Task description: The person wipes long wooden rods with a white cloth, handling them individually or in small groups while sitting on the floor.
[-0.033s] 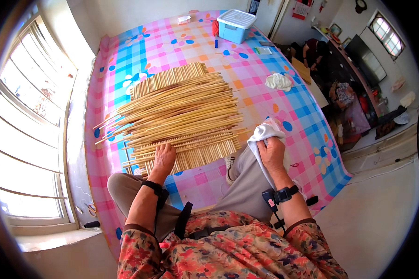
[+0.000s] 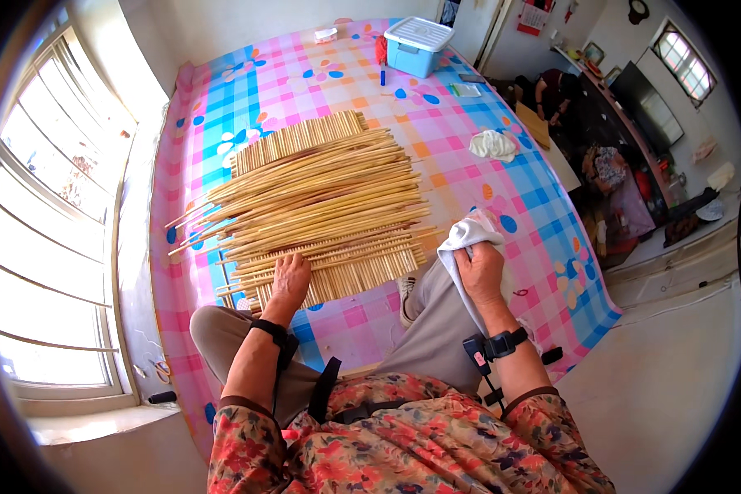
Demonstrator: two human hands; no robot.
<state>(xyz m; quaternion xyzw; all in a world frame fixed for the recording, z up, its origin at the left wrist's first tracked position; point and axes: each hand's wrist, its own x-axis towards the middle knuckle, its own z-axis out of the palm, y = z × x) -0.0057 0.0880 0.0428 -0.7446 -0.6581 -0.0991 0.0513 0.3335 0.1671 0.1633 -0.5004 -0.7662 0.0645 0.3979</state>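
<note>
A heap of long, pale-yellow thin sticks (image 2: 321, 198) lies crosswise over a mat of slats (image 2: 300, 144) in front of me. The mat shows beyond the heap and again on its near side. At the heap's near edge my left hand (image 2: 288, 281) has its fingers bent down over the closest sticks, closed on them; the fingertips are partly hidden. To the right, above my knee, my right hand (image 2: 482, 270) grips a bunched white cloth (image 2: 468, 234), part of which hangs down beside the wrist.
A pink and blue checked cover (image 2: 436, 173) spreads under everything. Farther off are a blue lidded box (image 2: 413, 58), a blue marker-like stick (image 2: 382, 77) and a crumpled white cloth (image 2: 493, 145). A barred window (image 2: 53, 222) is at left. Another person (image 2: 554, 90) bends over at far right.
</note>
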